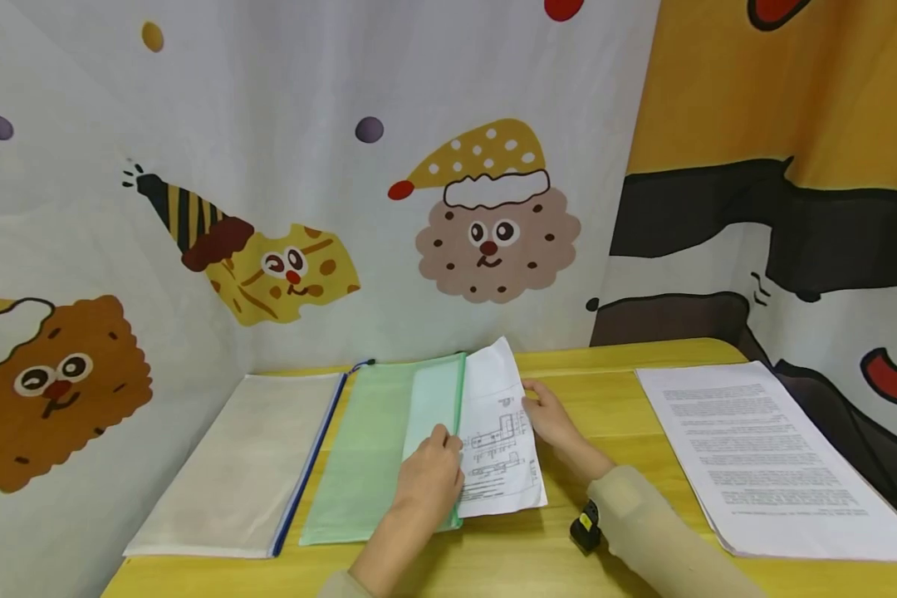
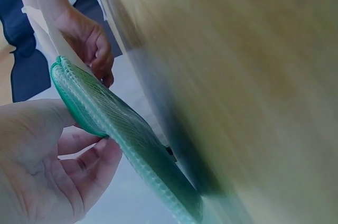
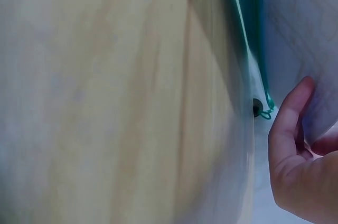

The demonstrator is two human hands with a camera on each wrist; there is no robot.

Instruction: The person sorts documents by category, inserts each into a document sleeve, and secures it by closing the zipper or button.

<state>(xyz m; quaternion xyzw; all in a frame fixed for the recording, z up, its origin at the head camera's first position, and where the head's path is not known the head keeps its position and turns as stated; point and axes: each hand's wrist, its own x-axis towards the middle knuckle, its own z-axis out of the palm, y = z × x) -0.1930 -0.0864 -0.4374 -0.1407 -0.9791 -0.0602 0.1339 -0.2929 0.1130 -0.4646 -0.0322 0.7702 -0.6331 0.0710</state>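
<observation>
A green zip folder (image 1: 366, 448) lies near the middle of the table, its open side facing right. My left hand (image 1: 429, 477) pinches the edge of that opening; in the left wrist view the fingers and thumb (image 2: 63, 115) grip the folder's green toothed zip edge (image 2: 121, 134). A printed sheet with line drawings (image 1: 497, 448) is partly inside the folder and sticks out on the right. My right hand (image 1: 556, 423) holds the sheet by its right edge, and the right wrist view shows its curled fingers (image 3: 288, 123) against the paper (image 3: 322, 97).
A clear folder with a blue zip (image 1: 232, 465) lies at the left of the table (image 1: 583, 365). On the right lies a stack of printed paper (image 1: 770, 465). Behind the table hangs a patterned curtain (image 1: 306, 100). A black device (image 1: 586, 527) is at the right wrist.
</observation>
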